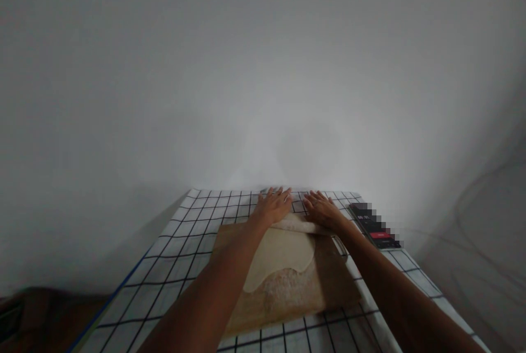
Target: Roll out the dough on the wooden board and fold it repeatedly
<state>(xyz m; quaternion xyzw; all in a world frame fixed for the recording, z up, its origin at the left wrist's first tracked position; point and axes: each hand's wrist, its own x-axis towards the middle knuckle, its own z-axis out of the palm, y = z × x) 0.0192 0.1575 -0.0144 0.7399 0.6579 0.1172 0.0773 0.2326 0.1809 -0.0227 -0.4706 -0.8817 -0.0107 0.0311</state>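
A flattened sheet of pale dough (283, 251) lies on a wooden board (329, 287), and loose white flour shows along its near side. Across the far part of the dough runs a floury rolling pin (302, 225); whether dough is wrapped round it I cannot tell. My left hand (273, 206) rests over the pin's left end, palm down, fingers spread and pointing away. Over its right part lies my right hand (322, 210), also flat with fingers stretched out. Both palms hide parts of the pin, and my left forearm covers the dough's left edge.
A white cloth with dark grid lines (164, 276) covers the table. To the right of the board lies a phone (376, 229) with a lit, partly blurred screen. A pale wall (263, 95) rises behind the table's far edge. Thin cables (472, 232) hang at the right.
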